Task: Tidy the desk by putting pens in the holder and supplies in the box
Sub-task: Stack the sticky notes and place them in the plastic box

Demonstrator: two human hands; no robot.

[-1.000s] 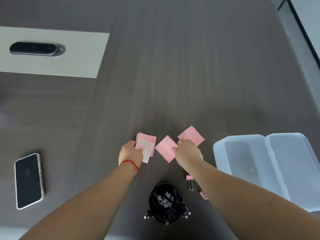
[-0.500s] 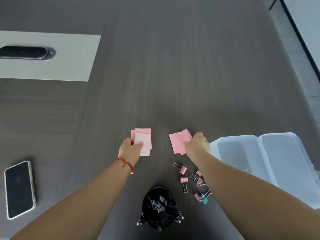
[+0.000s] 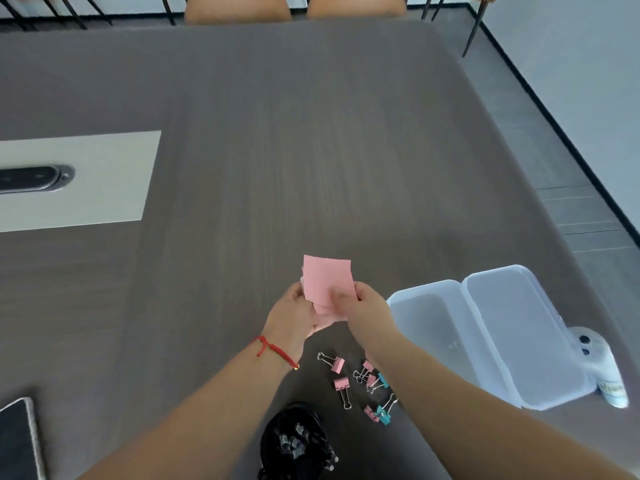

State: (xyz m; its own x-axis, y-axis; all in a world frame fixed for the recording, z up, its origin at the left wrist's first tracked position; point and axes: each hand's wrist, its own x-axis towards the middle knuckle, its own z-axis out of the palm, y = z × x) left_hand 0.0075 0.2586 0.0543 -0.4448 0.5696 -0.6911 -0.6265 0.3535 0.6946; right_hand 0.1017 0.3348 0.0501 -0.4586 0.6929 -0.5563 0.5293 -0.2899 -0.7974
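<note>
Both hands meet above the desk around a stack of pink sticky notes (image 3: 327,280). My left hand (image 3: 294,315), with a red string at the wrist, holds the stack from below and the left. My right hand (image 3: 363,306) pinches its right edge. Just right of the hands stands an open translucent plastic box (image 3: 446,289) with its lid (image 3: 519,327) folded back. Several pink and teal binder clips (image 3: 363,382) lie on the desk under my right forearm. A black mesh pen holder (image 3: 294,441) with dark pens in it stands near the bottom edge.
A phone (image 3: 17,441) lies at the bottom left. A pale inset panel (image 3: 104,178) with a dark cable port (image 3: 31,178) sits at the left. A white bottle-like object (image 3: 602,365) lies right of the box. Chairs (image 3: 239,8) stand beyond the far edge.
The two hands, each holding pink notes apart on the desk, have come together and lifted the notes into one stack. The view has tilted up.
</note>
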